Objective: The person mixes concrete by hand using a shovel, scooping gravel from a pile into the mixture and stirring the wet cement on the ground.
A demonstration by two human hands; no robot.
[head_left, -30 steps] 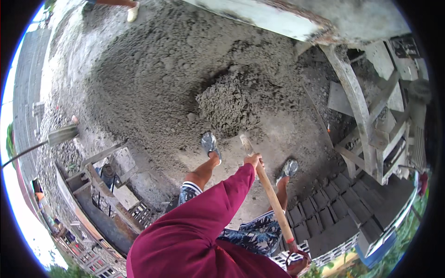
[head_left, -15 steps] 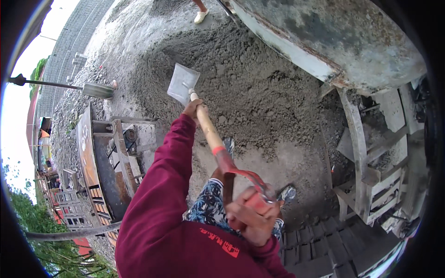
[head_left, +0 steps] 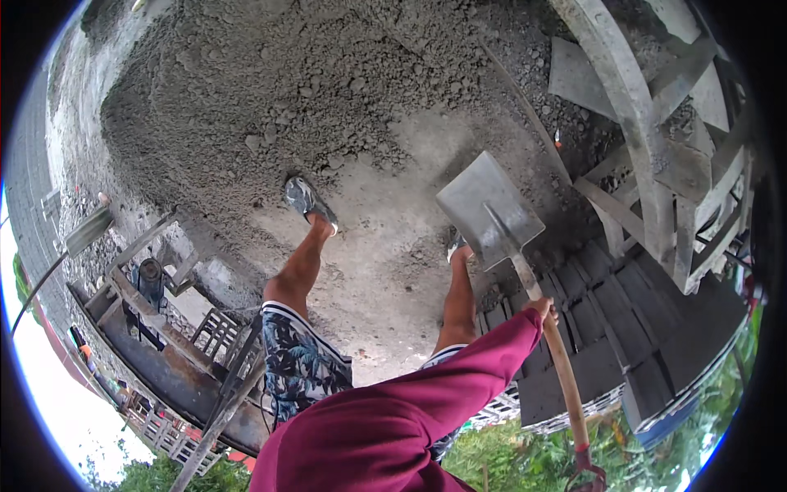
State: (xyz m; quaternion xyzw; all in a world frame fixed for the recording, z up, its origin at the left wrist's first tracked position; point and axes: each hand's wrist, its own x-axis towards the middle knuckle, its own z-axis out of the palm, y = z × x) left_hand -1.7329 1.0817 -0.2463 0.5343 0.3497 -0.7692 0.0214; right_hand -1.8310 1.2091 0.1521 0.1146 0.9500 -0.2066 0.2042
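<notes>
My left hand (head_left: 542, 311) is wrapped round the wooden shaft of a square-bladed shovel (head_left: 562, 369), just above the metal socket. The maroon-sleeved left arm crosses my body to the right. The shovel's flat grey blade (head_left: 492, 215) is bare on the face I see, and it lies over the ground by my right foot. Its red handle end (head_left: 585, 474) reaches down to the lower right rim. My right hand does not show. Ahead spreads a heap of damp grey sand or mortar mix (head_left: 270, 98), with crumbly lumps at its near edge.
Grey blocks or slabs (head_left: 590, 328) are stacked at the lower right. Beyond them stands a mortar-crusted wooden frame (head_left: 643, 139). On the left are a long rusty metal trough or machine body (head_left: 176, 369) and a slanting pole (head_left: 217, 422). My shoe (head_left: 302, 195) is by the heap.
The shovel has swung from the heap ahead round to my right, its blade now by the slabs. My left arm has crossed over, and my right hand has gone out of view.
</notes>
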